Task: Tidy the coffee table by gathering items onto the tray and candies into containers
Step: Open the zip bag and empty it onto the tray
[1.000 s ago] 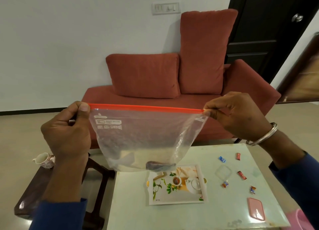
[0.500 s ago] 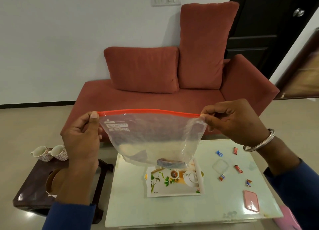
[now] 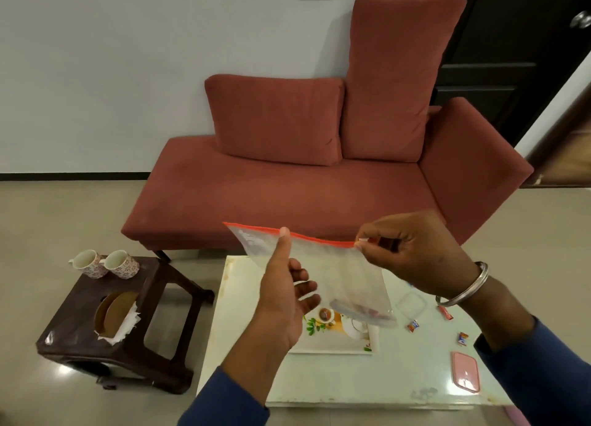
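Observation:
A clear zip bag (image 3: 345,275) with an orange seal strip hangs above the white coffee table (image 3: 319,381). A few wrapped candies lie in its bottom corner. My left hand (image 3: 284,297) pinches the strip near its middle, thumb on the front and fingers behind the plastic. My right hand (image 3: 415,253) pinches the strip's right end. Under the bag lies a printed tray (image 3: 335,345). Loose candies (image 3: 412,326) lie on the table to the right, beside a clear container (image 3: 411,304) and a pink lid (image 3: 465,376).
A dark side stool (image 3: 153,297) stands left of the table with two floral cups (image 3: 105,263) and a napkin holder (image 3: 115,313) on it. A red sofa (image 3: 303,186) is behind the table, and a dark door is at the back right.
My left hand has slid along the orange strip from its left end towards the middle. The bag has come lower and closer to the table. My right hand still holds the right end.

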